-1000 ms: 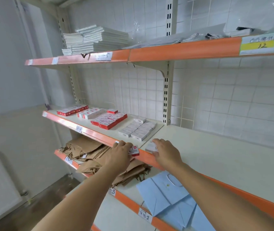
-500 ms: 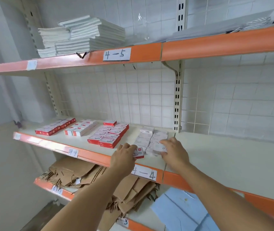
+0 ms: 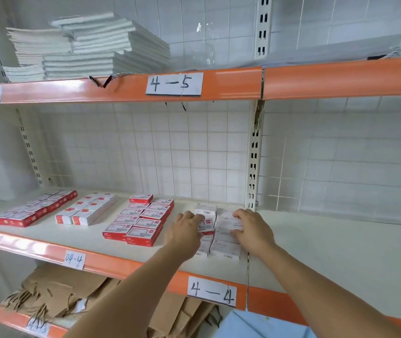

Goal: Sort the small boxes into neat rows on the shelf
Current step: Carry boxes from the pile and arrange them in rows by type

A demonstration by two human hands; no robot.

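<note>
On the cream shelf (image 3: 77, 237) with the orange front edge lie several groups of small boxes. My left hand (image 3: 185, 231) holds a red and white box (image 3: 208, 225) over the left column of the white box group (image 3: 224, 247). My right hand (image 3: 252, 230) grips a white box (image 3: 228, 224) on the right column of that group. To the left sit a block of red boxes (image 3: 138, 225), a white and red row (image 3: 88, 211) and a long red row (image 3: 33, 211).
An upper shelf (image 3: 219, 84) labelled 4-5 carries stacked white booklets (image 3: 82, 47). Brown paper bags (image 3: 55, 296) and blue envelopes (image 3: 263, 325) lie on the shelf below. A slotted upright (image 3: 253, 167) stands behind the white boxes. The shelf surface to the right (image 3: 341, 252) is bare.
Both hands moved from the shelf's front edge back onto the white box group, carrying their boxes. The camera came closer and tilted up.
</note>
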